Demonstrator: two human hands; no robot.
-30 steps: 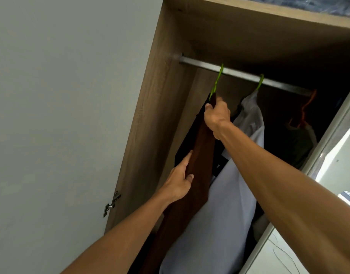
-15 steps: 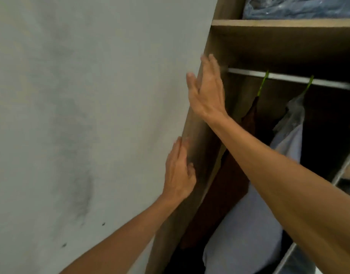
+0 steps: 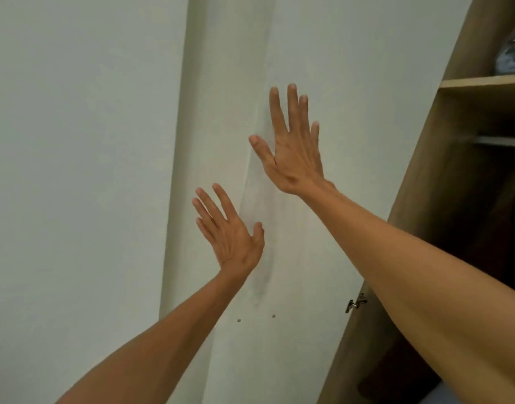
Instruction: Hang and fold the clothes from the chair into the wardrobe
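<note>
My right hand [image 3: 292, 144] is raised with straight, spread fingers in front of the pale wardrobe door [image 3: 323, 68]. Lower and to the left, my left hand [image 3: 230, 231] is also open with straight fingers, held before the same door. Neither hand holds anything. Whether the palms touch the door I cannot tell. The wooden wardrobe [image 3: 419, 158] stands at the right edge; its inside is dark, and the hanging clothes are mostly hidden behind my right forearm. A metal rail [image 3: 501, 140] shows faintly under the shelf [image 3: 483, 82].
A metal hinge [image 3: 355, 302] sits where the door meets the wardrobe side. A bluish bundle [image 3: 512, 53] lies on the top shelf. A pale wall [image 3: 75, 170] fills the left half of the view.
Both hands have let go of the brown garment on its green hanger and left the wardrobe. They moved left and now sit open before the door; the view swung left.
</note>
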